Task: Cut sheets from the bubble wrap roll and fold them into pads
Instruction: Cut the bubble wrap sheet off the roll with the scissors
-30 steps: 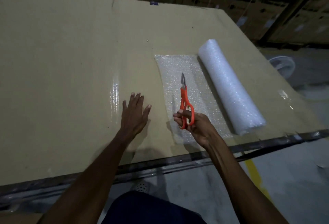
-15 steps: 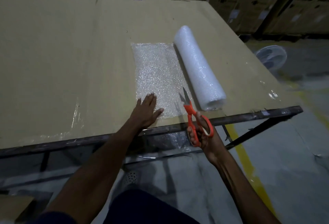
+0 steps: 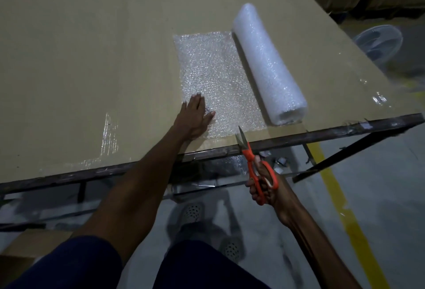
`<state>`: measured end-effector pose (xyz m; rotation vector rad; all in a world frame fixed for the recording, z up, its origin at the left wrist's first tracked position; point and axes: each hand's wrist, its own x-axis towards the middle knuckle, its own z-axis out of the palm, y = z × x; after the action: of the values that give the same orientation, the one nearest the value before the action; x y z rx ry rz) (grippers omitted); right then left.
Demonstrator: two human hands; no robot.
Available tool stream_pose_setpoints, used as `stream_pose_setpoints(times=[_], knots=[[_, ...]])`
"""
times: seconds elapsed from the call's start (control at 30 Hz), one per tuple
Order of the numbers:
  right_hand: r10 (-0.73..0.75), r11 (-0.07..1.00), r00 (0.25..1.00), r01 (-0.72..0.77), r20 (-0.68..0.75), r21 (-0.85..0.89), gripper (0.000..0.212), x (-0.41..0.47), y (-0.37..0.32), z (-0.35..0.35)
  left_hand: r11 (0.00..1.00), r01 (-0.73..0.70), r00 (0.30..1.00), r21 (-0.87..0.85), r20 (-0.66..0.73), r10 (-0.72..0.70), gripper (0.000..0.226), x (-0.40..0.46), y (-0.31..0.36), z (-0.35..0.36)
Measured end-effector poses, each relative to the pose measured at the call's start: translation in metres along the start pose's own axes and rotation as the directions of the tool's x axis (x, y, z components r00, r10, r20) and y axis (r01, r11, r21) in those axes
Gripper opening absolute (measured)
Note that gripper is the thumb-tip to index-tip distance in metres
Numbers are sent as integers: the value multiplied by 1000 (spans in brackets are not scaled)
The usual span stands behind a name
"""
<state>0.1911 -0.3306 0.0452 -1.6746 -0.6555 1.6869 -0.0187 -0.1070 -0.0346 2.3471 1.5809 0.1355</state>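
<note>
Left hand (image 3: 194, 117) flat on the sheet (image 3: 216, 77).
Fingers straight, pressing bubble wrap; right hand (image 3: 264, 185) grips orange scissors (image 3: 253, 160), blades parted at worktop (image 3: 92, 58) edge.

A: What colour are those scissors?
B: The orange-handled scissors (image 3: 257, 169) have pale silvery blades.
A: And the wrap?
B: The white cylindrical bubble wrap roll (image 3: 268, 64) is milky; its unrolled clear sheet (image 3: 213, 77) glitters with a fine dotted bubble pattern.
A: What lies underneath?
B: A tan cardboard-covered surface (image 3: 92, 47) with a dark brown metal edge. The grey concrete floor (image 3: 379, 196) carries a yellow painted stripe (image 3: 340, 196).
</note>
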Motion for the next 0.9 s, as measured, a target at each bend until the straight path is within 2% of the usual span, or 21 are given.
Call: stream_pose_setpoints(times=[0.13, 0.3, 0.47, 0.6, 0.67, 0.7, 0.83, 0.9], knots=[[-25, 999, 999, 26, -48, 28, 61, -2, 6, 0, 1000, 2, 999, -21, -33, -2, 77, -1, -4, 12], [-18, 1000, 995, 17, -99, -8, 81, 5, 5, 1, 1000, -3, 998, -13, -66, 2, 78, -1, -5, 15], [-51, 999, 996, 51, -76, -11, 73, 10, -6, 8, 1000, 8, 998, -9, -70, -8, 80, -4, -3, 15], [-48, 997, 996, 44, -75, -58, 88, 16, -8, 8, 999, 13, 998, 43, -67, -11, 83, -4, -3, 15], [-58, 997, 995, 54, -78, -56, 89, 16, -11, 9, 999, 18, 998, 36, -69, -15, 83, -3, -3, 15], [-61, 997, 995, 58, -79, -41, 82, 15, -12, 10, 999, 20, 997, 33, -70, -17, 83, -3, -2, 15], [0, 1000, 998, 1, -61, 19, 29, 17, -14, 10, 1000, 21, 997, 22, -77, -19, 83, -3, -3, 16], [23, 999, 996, -19, -81, 48, 26, 20, -11, 9, 1000, 19, 997, 18, -78, -18, 83, -4, -3, 17]])
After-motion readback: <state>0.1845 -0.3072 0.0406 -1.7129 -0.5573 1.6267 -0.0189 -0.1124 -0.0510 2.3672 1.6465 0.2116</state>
